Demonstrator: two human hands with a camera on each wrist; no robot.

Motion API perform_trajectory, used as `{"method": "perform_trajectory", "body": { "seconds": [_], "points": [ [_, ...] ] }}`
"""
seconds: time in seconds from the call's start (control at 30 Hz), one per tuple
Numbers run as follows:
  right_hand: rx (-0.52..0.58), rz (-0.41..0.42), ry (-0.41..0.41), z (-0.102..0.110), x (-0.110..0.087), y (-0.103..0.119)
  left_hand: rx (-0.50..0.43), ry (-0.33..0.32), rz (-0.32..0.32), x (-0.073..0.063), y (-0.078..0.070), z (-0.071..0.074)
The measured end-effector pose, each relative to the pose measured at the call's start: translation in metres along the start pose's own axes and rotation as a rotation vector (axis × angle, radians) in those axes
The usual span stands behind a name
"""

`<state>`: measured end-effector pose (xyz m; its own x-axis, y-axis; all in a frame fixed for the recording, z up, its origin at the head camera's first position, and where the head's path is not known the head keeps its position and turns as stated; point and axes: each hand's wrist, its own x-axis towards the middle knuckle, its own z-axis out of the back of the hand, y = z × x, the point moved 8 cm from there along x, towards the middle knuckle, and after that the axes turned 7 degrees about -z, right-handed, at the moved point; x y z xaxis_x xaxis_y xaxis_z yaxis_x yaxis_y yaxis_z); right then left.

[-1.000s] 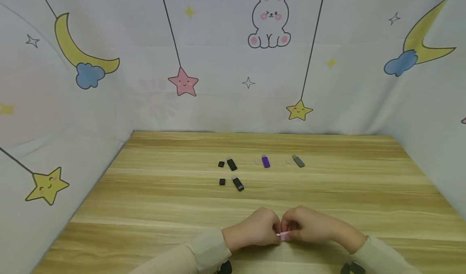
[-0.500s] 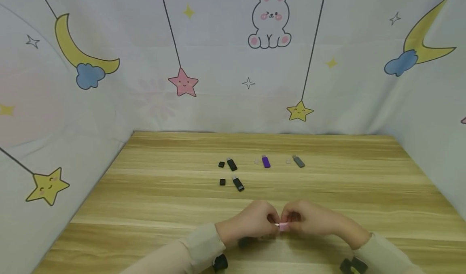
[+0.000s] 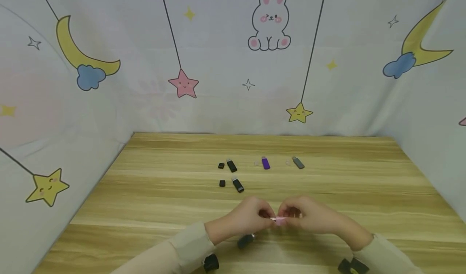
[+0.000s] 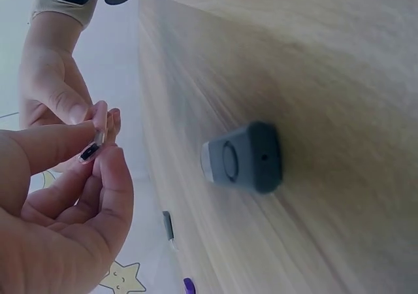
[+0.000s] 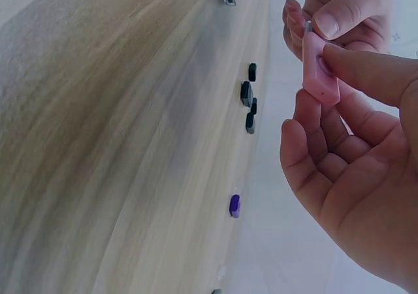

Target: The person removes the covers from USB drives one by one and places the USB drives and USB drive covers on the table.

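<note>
Fingers of the left hand point(image 3: 246, 217) pinch a clear plastic end piece point(image 4: 93, 150) with something dark inside, while the right hand point(image 3: 309, 216) grips the body of a small pink plastic USB stick point(image 5: 319, 72), held above the wood-grained table point(image 3: 364, 201) near the middle of its width. Over the past second both hands have shifted toward the back edge or risen, and the left wrist has drawn leftward, bringing a dark grey plastic stick point(image 3: 245, 241) into sight beneath it. The work appears to centre still on the join between pink body and clear piece; whether that piece is a seated cap cannot be told. Farther back lie two oblong black sticks point(image 3: 231, 166), each with a square black cap point(image 3: 221, 166) to its left. Nearer the back edge's middle sits a purple stick point(image 3: 265, 163) and, toward the back right corner, a lighter grey stick point(image 3: 298, 163). A wide run of wood grain separates the right hand from the right edge; leftward, the dark grey stick looks easiest to knock.
</note>
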<state>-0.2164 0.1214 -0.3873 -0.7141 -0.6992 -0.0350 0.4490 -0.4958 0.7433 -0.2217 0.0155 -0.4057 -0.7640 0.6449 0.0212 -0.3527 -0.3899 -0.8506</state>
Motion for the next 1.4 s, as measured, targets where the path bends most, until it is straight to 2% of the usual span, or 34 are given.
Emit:
{"method": "perform_trajectory", "body": {
  "seconds": [0.27, 0.63, 0.9, 1.2, 1.4],
  "points": [
    [0.015, 0.004, -0.031, -0.002, 0.0, 0.005, -0.035, -0.005, -0.029, -0.005, 0.0, 0.003],
    [0.016, 0.002, -0.073, -0.011, 0.001, 0.009, -0.095, 0.017, -0.039, -0.013, 0.002, 0.001],
    [0.018, 0.032, -0.115, -0.02, 0.0, 0.01, -0.116, 0.004, -0.037, -0.017, 0.006, 0.001],
    [0.042, -0.033, -0.089, -0.025, -0.002, 0.004, -0.131, 0.001, -0.02, -0.019, 0.01, -0.002],
    [0.039, -0.035, -0.088, -0.028, -0.002, 0.003, -0.113, -0.001, -0.051, -0.02, 0.01, -0.004]
  ]
}}
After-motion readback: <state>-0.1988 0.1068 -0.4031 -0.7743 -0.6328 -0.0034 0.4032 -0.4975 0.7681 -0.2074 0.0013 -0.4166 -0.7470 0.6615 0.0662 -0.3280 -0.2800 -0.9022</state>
